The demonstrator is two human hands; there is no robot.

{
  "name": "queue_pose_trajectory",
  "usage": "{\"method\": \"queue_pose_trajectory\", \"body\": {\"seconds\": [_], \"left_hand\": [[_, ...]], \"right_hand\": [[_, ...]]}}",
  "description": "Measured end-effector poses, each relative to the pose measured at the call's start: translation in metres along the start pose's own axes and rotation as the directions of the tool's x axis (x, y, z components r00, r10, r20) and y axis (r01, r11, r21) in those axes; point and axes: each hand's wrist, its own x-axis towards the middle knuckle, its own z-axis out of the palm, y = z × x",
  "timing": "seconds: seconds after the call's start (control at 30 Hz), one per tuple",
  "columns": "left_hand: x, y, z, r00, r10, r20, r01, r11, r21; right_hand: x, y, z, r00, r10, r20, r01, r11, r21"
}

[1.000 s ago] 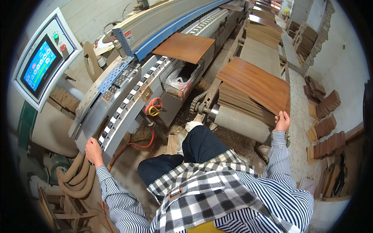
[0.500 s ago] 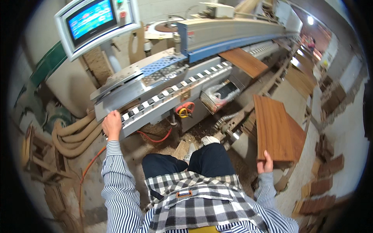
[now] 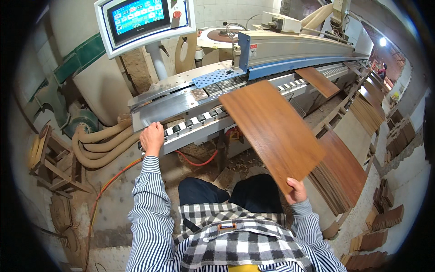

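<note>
My right hand (image 3: 297, 190) grips the near corner of a brown wood-grain panel (image 3: 274, 133), thumb on top. The panel is raised and tilted, its far end over the row of black and white rollers (image 3: 195, 121) along the machine's front. My left hand (image 3: 152, 137) is closed at the near left end of the roller rail, fingers curled over it; their tips are hidden. Farther along, another brown panel (image 3: 318, 81) sticks out from under the machine's long beam (image 3: 294, 54).
To my right a stack of brown panels (image 3: 340, 167) lies on a low support. A control screen (image 3: 140, 18) stands at upper left. Thick dust hoses (image 3: 102, 143), a wooden stool (image 3: 56, 158) and an orange cable (image 3: 108, 183) are at left. A person (image 3: 382, 71) is far off.
My right hand has lifted the panel off the stack and swung it left toward the rollers. My left hand stays at the rail end. The panel under the beam has moved farther along.
</note>
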Motion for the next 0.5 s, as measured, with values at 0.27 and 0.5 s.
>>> {"method": "queue_pose_trajectory", "body": {"seconds": [0.27, 0.5], "left_hand": [[0.000, 0.000, 0.003, 1.000, 0.003, -0.012, -0.003, 1.000, -0.014], [-0.001, 0.002, 0.002, 1.000, 0.016, -0.017, -0.017, 1.000, -0.012]], "right_hand": [[0.052, 0.064, 0.092, 0.923, 0.296, 0.244, -0.281, 0.955, -0.098], [0.073, 0.100, 0.134, 0.683, 0.539, 0.494, -0.466, 0.841, -0.273]]}}
